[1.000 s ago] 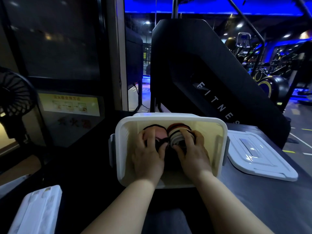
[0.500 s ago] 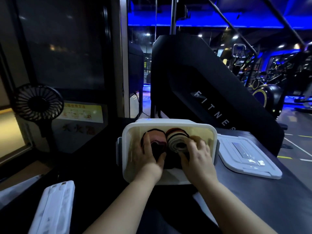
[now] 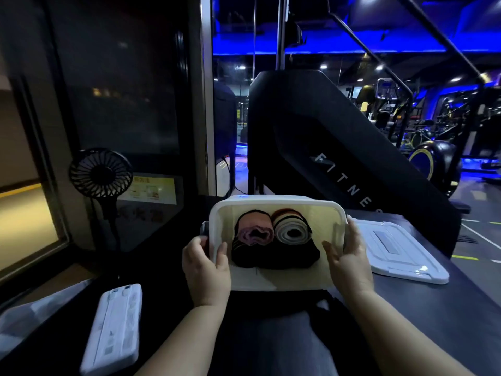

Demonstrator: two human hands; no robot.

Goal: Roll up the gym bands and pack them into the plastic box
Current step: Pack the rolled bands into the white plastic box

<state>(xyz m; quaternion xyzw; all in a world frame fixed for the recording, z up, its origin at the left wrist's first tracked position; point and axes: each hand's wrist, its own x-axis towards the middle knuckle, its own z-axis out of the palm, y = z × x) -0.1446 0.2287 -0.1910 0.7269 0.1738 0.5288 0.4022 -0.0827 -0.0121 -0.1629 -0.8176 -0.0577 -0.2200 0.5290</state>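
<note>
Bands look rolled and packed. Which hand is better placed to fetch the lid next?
Probably the right hand: it grips the right wall of the plastic box, and the lid lies just beyond it. The left hand grips the opposite wall.

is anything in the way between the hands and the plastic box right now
Nothing visible. The left hand grips the plastic box by its left wall, the right hand by its right wall, skin on plastic; the rolled bands lie inside.

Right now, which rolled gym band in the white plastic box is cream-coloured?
The cream rolled band with brown edges, back right; the pink rolled band lies left, the black rolled band in front.
</note>
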